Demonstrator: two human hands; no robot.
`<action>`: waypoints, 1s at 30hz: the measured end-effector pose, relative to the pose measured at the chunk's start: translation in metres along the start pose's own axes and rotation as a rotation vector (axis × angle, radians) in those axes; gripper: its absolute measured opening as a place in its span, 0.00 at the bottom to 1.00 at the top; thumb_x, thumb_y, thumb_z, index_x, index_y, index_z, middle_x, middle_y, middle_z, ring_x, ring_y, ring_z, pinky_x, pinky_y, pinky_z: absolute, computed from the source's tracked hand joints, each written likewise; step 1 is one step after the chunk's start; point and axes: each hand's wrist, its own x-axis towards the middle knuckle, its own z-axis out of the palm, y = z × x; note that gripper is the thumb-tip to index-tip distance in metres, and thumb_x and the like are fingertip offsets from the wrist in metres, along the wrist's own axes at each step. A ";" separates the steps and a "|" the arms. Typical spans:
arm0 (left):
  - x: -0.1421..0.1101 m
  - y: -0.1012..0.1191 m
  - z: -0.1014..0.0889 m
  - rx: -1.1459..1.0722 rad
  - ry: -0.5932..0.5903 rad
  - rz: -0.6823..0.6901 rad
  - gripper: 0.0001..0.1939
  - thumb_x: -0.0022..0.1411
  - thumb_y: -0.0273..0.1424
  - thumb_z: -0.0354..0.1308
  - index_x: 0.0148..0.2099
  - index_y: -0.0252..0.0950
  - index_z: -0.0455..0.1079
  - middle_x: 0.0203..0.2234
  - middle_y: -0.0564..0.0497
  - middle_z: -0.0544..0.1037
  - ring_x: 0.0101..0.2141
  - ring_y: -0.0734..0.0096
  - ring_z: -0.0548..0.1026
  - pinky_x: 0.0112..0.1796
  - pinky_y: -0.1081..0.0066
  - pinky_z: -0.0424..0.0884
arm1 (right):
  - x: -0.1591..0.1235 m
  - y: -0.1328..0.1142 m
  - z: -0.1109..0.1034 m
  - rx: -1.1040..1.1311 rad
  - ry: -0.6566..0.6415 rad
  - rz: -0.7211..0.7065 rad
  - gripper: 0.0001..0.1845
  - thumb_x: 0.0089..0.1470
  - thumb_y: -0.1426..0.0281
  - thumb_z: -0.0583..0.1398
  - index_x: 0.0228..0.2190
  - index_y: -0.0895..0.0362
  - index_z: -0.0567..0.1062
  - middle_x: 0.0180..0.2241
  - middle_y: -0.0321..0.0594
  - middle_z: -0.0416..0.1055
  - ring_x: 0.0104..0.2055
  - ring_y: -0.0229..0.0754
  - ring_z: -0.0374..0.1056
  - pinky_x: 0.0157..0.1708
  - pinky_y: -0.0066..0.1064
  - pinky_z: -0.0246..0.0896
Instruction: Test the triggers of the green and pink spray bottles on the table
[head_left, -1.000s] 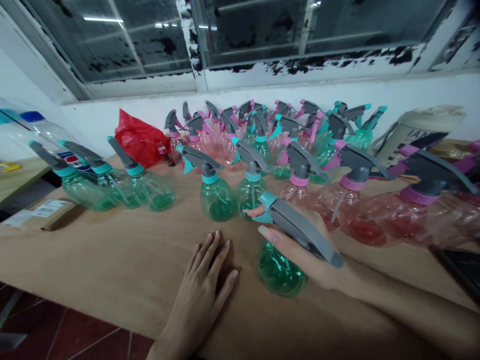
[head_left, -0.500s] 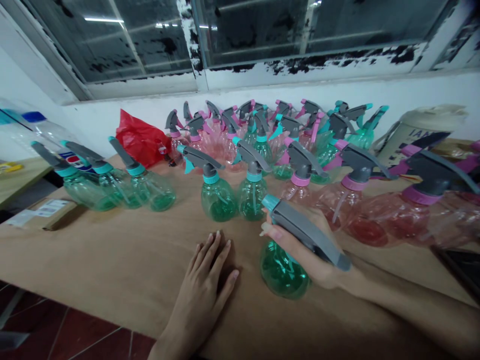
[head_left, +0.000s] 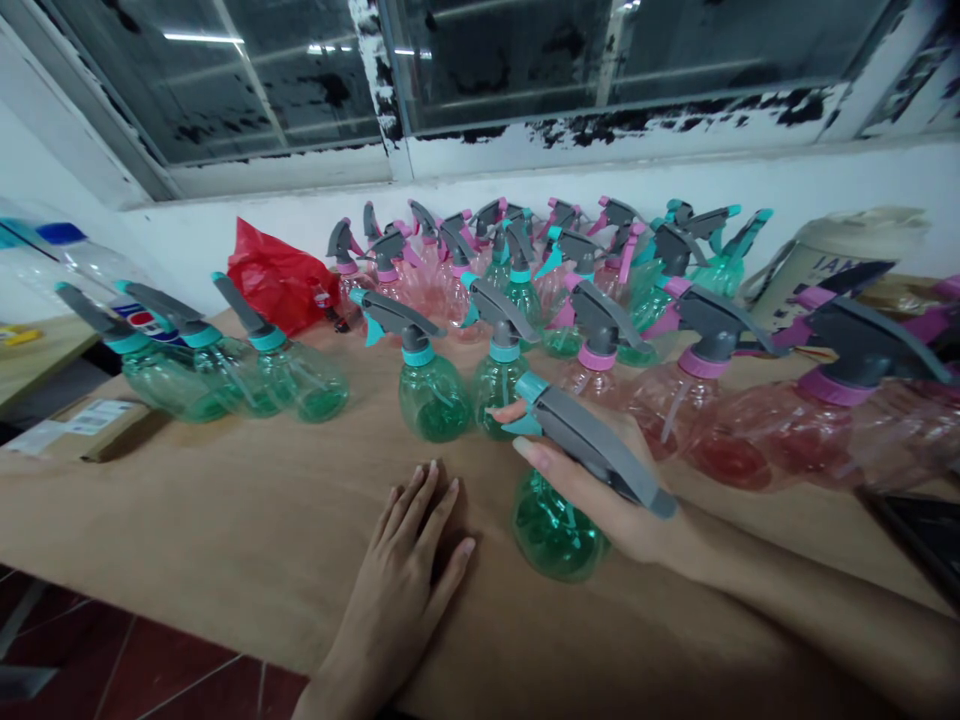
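Note:
My right hand (head_left: 600, 490) grips a green spray bottle (head_left: 559, 530) by its neck, under the grey trigger head (head_left: 592, 445) with a teal nozzle. Its index finger lies stretched along the teal trigger. The bottle stands on the brown table (head_left: 225, 520), close to the near edge. Just left of the bottle, my left hand (head_left: 409, 560) lies flat on the table with fingers spread and holds nothing.
Several green and pink spray bottles (head_left: 525, 290) crowd the back and right of the table. Three green ones (head_left: 217, 370) lie at the left. A red plastic bag (head_left: 274, 275) sits by the white wall. A beige container (head_left: 832, 255) stands at the far right.
The right hand squeezed the trigger half a second ago and has now let it out again, fingers extended; the bottle shifted slightly left. The left hand has stayed in place.

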 end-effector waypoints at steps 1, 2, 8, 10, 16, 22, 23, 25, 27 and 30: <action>0.000 0.000 0.000 0.001 0.001 -0.001 0.25 0.70 0.37 0.46 0.66 0.36 0.52 0.63 0.43 0.56 0.63 0.55 0.51 0.59 0.51 0.53 | 0.000 0.000 0.000 0.000 -0.001 -0.005 0.08 0.55 0.69 0.58 0.38 0.54 0.73 0.27 0.32 0.69 0.28 0.37 0.68 0.33 0.32 0.65; 0.000 0.000 0.000 0.002 0.000 -0.003 0.26 0.69 0.38 0.47 0.66 0.36 0.52 0.64 0.43 0.56 0.63 0.55 0.51 0.59 0.51 0.53 | 0.000 0.000 0.000 0.000 -0.002 -0.010 0.08 0.55 0.69 0.58 0.38 0.54 0.73 0.28 0.33 0.70 0.29 0.37 0.68 0.33 0.32 0.65; 0.000 0.000 0.000 0.002 -0.013 -0.004 0.26 0.70 0.38 0.45 0.66 0.37 0.50 0.64 0.43 0.54 0.63 0.56 0.50 0.59 0.51 0.52 | 0.000 0.001 0.000 -0.005 0.007 -0.008 0.08 0.54 0.69 0.59 0.38 0.53 0.73 0.29 0.34 0.72 0.29 0.38 0.69 0.34 0.34 0.65; 0.000 0.000 0.000 0.000 -0.012 0.000 0.26 0.70 0.38 0.46 0.66 0.37 0.50 0.64 0.43 0.54 0.63 0.55 0.51 0.59 0.50 0.52 | 0.000 0.001 0.000 -0.001 0.002 -0.007 0.08 0.55 0.69 0.59 0.38 0.53 0.73 0.30 0.34 0.72 0.31 0.39 0.70 0.36 0.34 0.65; 0.000 -0.001 0.001 -0.003 -0.011 -0.003 0.26 0.70 0.37 0.47 0.66 0.37 0.50 0.64 0.42 0.55 0.63 0.55 0.51 0.59 0.51 0.53 | 0.001 0.000 -0.001 -0.016 -0.010 0.001 0.08 0.55 0.67 0.59 0.39 0.53 0.73 0.34 0.35 0.75 0.36 0.40 0.72 0.39 0.34 0.66; -0.001 0.000 0.001 -0.012 -0.014 -0.007 0.27 0.69 0.37 0.47 0.67 0.37 0.49 0.63 0.42 0.56 0.63 0.54 0.52 0.59 0.51 0.52 | 0.004 -0.001 -0.004 -0.009 -0.041 -0.075 0.05 0.55 0.67 0.58 0.35 0.52 0.72 0.35 0.37 0.74 0.40 0.42 0.72 0.41 0.37 0.66; -0.001 0.000 0.000 -0.013 -0.020 -0.006 0.27 0.69 0.36 0.47 0.67 0.37 0.49 0.63 0.42 0.57 0.63 0.55 0.52 0.59 0.51 0.52 | 0.004 -0.001 -0.005 -0.014 -0.048 -0.080 0.04 0.55 0.67 0.58 0.34 0.52 0.72 0.33 0.37 0.73 0.38 0.42 0.72 0.40 0.36 0.66; 0.000 0.000 0.000 -0.006 -0.023 -0.003 0.27 0.69 0.37 0.47 0.67 0.36 0.49 0.63 0.42 0.56 0.63 0.55 0.51 0.59 0.51 0.53 | 0.004 -0.001 -0.007 -0.044 -0.069 -0.060 0.03 0.54 0.67 0.58 0.31 0.52 0.72 0.30 0.35 0.72 0.34 0.41 0.71 0.35 0.34 0.66; 0.000 0.000 0.000 0.001 -0.017 0.004 0.27 0.70 0.37 0.46 0.66 0.35 0.49 0.64 0.41 0.55 0.63 0.55 0.51 0.59 0.51 0.53 | 0.002 -0.002 -0.008 -0.086 -0.080 -0.038 0.03 0.54 0.67 0.58 0.29 0.53 0.71 0.27 0.34 0.71 0.30 0.39 0.70 0.31 0.32 0.64; -0.001 0.000 0.000 -0.002 0.001 0.001 0.26 0.70 0.36 0.46 0.66 0.36 0.49 0.64 0.41 0.55 0.63 0.55 0.52 0.59 0.51 0.53 | 0.001 -0.003 -0.009 -0.083 -0.082 -0.060 0.03 0.54 0.68 0.58 0.29 0.52 0.71 0.27 0.34 0.71 0.29 0.38 0.70 0.31 0.32 0.64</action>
